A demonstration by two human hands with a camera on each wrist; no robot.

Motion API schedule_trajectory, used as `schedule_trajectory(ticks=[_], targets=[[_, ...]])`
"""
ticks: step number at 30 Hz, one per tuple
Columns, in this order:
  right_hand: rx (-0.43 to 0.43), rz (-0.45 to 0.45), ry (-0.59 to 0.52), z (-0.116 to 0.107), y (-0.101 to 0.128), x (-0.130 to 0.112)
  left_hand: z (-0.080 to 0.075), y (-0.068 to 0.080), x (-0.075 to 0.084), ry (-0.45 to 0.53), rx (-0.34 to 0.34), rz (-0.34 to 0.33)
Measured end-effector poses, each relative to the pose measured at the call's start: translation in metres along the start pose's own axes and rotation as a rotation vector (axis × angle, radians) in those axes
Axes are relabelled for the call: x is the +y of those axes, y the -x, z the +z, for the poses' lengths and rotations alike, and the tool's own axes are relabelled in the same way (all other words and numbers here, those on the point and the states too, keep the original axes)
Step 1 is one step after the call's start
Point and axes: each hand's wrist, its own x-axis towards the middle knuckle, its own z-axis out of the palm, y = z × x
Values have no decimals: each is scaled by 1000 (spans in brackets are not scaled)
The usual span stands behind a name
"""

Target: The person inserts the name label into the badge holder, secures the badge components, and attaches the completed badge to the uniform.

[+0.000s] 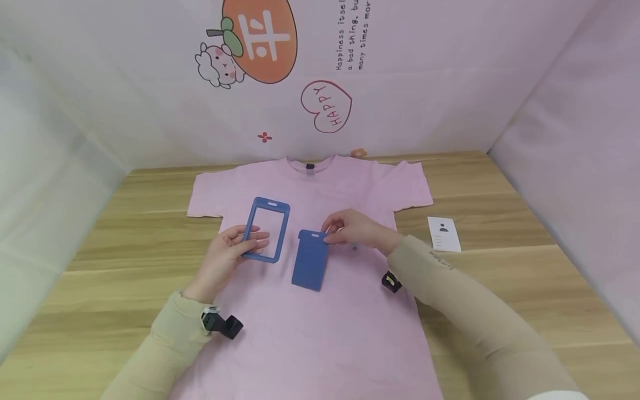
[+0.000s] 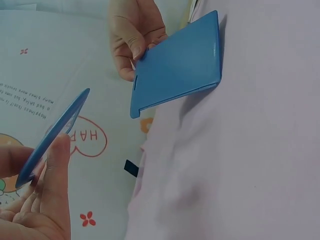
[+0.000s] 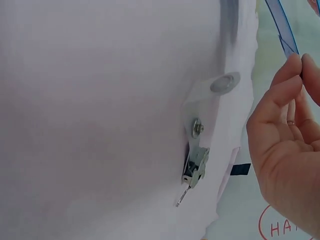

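Observation:
A pink T-shirt [image 1: 320,333] lies flat on the wooden table [image 1: 500,266]. My left hand [image 1: 252,240] grips a blue badge-holder frame [image 1: 267,229] by its lower left side; the frame [image 2: 55,132] shows edge-on, tilted above the shirt. My right hand [image 1: 332,233] pinches the top corner of a solid blue back panel [image 1: 311,260], whose lower end rests on the shirt. The panel [image 2: 177,67] appears again with my right hand [image 2: 135,42] on it. A metal clip [image 3: 196,162] on a clear strap with a snap lies on the shirt beside my right hand [image 3: 299,67].
A white printed card [image 1: 444,233] lies on the bare wood right of the shirt. Pale fabric walls with cartoon prints [image 1: 260,39] close in the back and both sides. Bare wood shows left and right of the shirt.

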Motion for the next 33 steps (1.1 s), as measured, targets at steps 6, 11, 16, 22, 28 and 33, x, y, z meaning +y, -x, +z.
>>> schedule_trajectory(ticks=[6, 11, 16, 22, 28, 33], targets=[[-26, 47, 103, 0, -6, 0, 0, 1, -2, 9, 3, -15], [-34, 78, 149, 1, -11, -2, 2, 1, -2, 15, 3, -16], [-43, 89, 186, 1, -13, -3, 1, 2, -1, 5, 4, -20], [-57, 100, 192, 1, -13, 1, 1, 2, -2, 6, -6, -20], [-57, 112, 158, -4, -7, -1, 3, 1, -5, 11, -14, -22], [-42, 84, 132, -13, -3, 1, 4, 0, -4, 8, -18, -19]])
